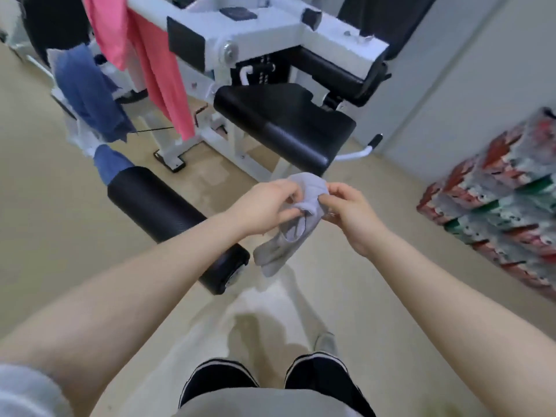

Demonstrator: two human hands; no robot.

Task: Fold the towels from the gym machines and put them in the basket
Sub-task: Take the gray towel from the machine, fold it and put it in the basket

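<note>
A small grey towel (282,239) hangs in front of me, bunched at its top and drooping toward the floor. My left hand (264,206) grips its upper part from the left. My right hand (349,212) pinches the top edge from the right, and the two hands almost touch. A pink towel (159,64) hangs over the white gym machine (264,34) at the back left. A blue towel (90,94) is draped over a lower bar on the left. No basket is in view.
The machine's black seat (285,121) stands just beyond my hands, and a black foam roller pad (168,218) juts out at the left. Stacked red, green and white packages (496,206) line the right wall. My dark shoes (267,383) stand on the beige floor.
</note>
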